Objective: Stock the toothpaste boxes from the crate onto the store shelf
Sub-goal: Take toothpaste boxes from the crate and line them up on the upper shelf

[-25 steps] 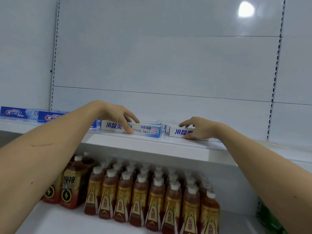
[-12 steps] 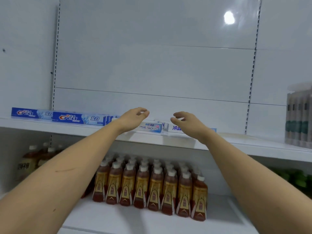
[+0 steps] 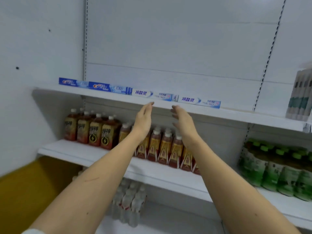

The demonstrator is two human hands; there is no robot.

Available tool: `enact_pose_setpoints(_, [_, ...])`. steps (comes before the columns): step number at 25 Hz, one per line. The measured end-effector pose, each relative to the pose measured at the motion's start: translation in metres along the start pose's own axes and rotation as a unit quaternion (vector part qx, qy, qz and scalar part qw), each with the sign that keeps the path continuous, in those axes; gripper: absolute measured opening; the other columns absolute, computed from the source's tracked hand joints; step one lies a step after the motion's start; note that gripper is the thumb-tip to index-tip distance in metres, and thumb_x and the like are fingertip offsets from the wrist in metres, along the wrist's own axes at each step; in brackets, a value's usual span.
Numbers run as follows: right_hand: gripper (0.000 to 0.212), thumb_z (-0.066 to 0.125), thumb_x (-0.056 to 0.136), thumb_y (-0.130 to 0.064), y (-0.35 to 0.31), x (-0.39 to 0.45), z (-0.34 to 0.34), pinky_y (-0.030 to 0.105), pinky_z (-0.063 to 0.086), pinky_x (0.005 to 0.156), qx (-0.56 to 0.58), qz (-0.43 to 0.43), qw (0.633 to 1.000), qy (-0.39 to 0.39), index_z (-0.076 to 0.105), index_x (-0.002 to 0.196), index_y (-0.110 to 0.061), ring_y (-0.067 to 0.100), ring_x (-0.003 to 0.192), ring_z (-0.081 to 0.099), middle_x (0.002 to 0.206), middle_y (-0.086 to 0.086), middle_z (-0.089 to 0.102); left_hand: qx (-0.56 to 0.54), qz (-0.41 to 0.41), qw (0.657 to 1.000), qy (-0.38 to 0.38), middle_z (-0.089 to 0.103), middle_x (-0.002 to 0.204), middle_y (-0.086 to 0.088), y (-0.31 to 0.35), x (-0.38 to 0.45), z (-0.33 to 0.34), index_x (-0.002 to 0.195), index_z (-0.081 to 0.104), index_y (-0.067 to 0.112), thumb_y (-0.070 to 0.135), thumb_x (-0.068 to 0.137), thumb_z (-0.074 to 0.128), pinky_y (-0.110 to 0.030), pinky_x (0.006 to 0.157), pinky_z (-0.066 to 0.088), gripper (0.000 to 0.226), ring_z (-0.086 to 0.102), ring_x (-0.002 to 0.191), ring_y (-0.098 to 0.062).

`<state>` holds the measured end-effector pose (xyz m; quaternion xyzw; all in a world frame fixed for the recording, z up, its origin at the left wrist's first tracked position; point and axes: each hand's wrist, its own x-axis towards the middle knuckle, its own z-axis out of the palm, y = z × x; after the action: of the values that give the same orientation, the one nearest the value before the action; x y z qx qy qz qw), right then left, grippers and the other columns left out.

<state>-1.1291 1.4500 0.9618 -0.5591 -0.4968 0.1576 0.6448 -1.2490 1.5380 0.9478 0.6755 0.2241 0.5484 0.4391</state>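
Note:
A row of toothpaste boxes lies along the front of the upper white shelf [image 3: 244, 116]. Two dark blue boxes [image 3: 101, 86] are at the left. Two white-and-blue boxes follow to the right, one [image 3: 151, 95] left of centre and one [image 3: 199, 101] right of centre. My left hand [image 3: 143, 119] and my right hand [image 3: 183, 120] hang below the shelf edge, palms facing each other, fingers straight and apart, holding nothing. Neither hand touches a box. The crate is not in view.
Brown drink bottles [image 3: 94, 130] and red-gold bottles [image 3: 162, 149] fill the middle shelf, green bottles [image 3: 276, 169] at its right. Clear bottles [image 3: 130, 200] stand on the lowest shelf. Tall packs [image 3: 300, 95] stand at the upper shelf's right end. A yellow surface [image 3: 28, 191] is at lower left.
Both hands have let go of the white-and-blue boxes and drawn back and down from the shelf. The view has pulled away, showing more shelves.

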Motion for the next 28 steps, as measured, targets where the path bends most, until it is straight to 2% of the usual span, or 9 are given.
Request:
enact_pose_setpoints(5, [0.054,0.033,0.101,-0.05,0.078,-0.102,0.01,0.039,0.032,0.115,0.021,0.125,0.988,-0.086,0.043,0.146,-0.021,0.011,0.137,0.038,0.15,-0.007,0.042,0.031,-0.15,0.988,-0.023,0.046,0.148,0.0,-0.058,-0.105,0.009,0.145,0.044,0.026,0.043,0.106,0.02,-0.028,0.101,0.026,0.049,0.037,0.138,-0.016])
enact_pose_setpoints(9, [0.059,0.031,0.101,-0.054,0.15,-0.176,0.028,0.045,0.029,0.117,0.009,0.23,0.966,-0.119,0.038,0.149,-0.022,0.016,0.14,0.036,0.154,-0.004,0.038,0.054,-0.263,0.962,-0.044,0.044,0.15,-0.001,-0.114,-0.193,0.0,0.145,0.042,0.029,0.049,0.104,0.017,-0.034,0.104,0.026,0.052,0.035,0.141,-0.021])
enact_pose_setpoints(12, [0.059,0.03,0.101,-0.055,0.194,-0.227,0.04,0.046,0.027,0.118,0.006,0.305,0.944,-0.125,0.037,0.15,-0.022,0.016,0.142,0.033,0.155,-0.005,0.035,0.049,-0.357,0.931,-0.054,0.04,0.153,0.001,-0.159,-0.239,-0.018,0.145,0.041,0.035,0.056,0.102,0.015,-0.041,0.112,0.023,0.054,0.032,0.143,-0.022])
enact_pose_setpoints(17, [0.062,0.028,0.101,-0.055,0.268,-0.275,0.064,0.044,0.025,0.118,-0.016,0.401,0.91,-0.105,0.031,0.152,-0.021,0.018,0.143,0.032,0.157,-0.003,0.033,0.064,-0.434,0.895,-0.083,0.04,0.153,0.0,-0.236,-0.292,-0.05,0.15,0.035,0.03,0.054,0.103,0.013,-0.043,0.115,0.019,0.057,0.028,0.144,-0.023])
enact_pose_setpoints(19, [0.062,0.028,0.1,-0.057,0.294,-0.289,0.077,0.039,0.029,0.114,-0.024,0.441,0.892,-0.095,0.037,0.148,-0.02,0.018,0.135,0.041,0.149,-0.004,0.042,0.058,-0.47,0.875,-0.1,0.039,0.154,0.0,-0.269,-0.312,-0.07,0.15,0.036,0.031,0.055,0.103,0.014,-0.045,0.116,0.019,0.057,0.029,0.144,-0.024])
enact_pose_setpoints(22, [0.042,0.031,0.101,-0.053,0.322,-0.309,0.107,0.034,0.037,0.098,-0.002,0.508,0.86,-0.054,0.05,0.127,-0.025,0.015,0.104,0.054,0.115,-0.005,0.057,0.041,-0.534,0.837,-0.116,0.038,0.154,-0.001,-0.325,-0.336,-0.099,0.149,0.038,0.029,0.068,0.096,0.019,-0.045,0.117,0.021,0.068,0.035,0.142,-0.024])
enact_pose_setpoints(24, [0.048,0.035,0.099,-0.056,0.344,-0.327,0.125,0.034,0.04,0.1,-0.002,0.541,0.841,-0.034,0.053,0.13,-0.023,0.017,0.108,0.057,0.123,-0.002,0.06,0.046,-0.579,0.807,-0.107,0.04,0.154,-0.002,-0.369,-0.354,-0.11,0.148,0.038,0.028,0.091,0.074,0.025,-0.048,0.117,0.026,0.098,0.039,0.138,-0.024])
enact_pose_setpoints(25, [0.052,0.037,0.098,-0.057,0.354,-0.337,0.131,0.034,0.043,0.099,0.005,0.561,0.827,-0.023,0.054,0.131,-0.021,0.018,0.108,0.061,0.124,0.001,0.063,0.049,-0.595,0.795,-0.109,0.041,0.153,-0.002,-0.384,-0.361,-0.112,0.148,0.039,0.029,0.094,0.067,0.026,-0.05,0.115,0.03,0.104,0.042,0.136,-0.025])
enact_pose_setpoints(28, [0.049,0.04,0.099,-0.052,0.378,-0.372,0.137,0.033,0.055,0.079,0.044,0.63,0.776,-0.007,0.058,0.124,-0.015,0.027,0.099,0.069,0.113,0.013,0.07,0.039,-0.637,0.757,-0.14,0.05,0.142,0.0,-0.41,-0.389,-0.107,0.144,0.044,0.028,0.075,0.089,0.026,-0.047,0.108,0.038,0.075,0.052,0.123,-0.026])
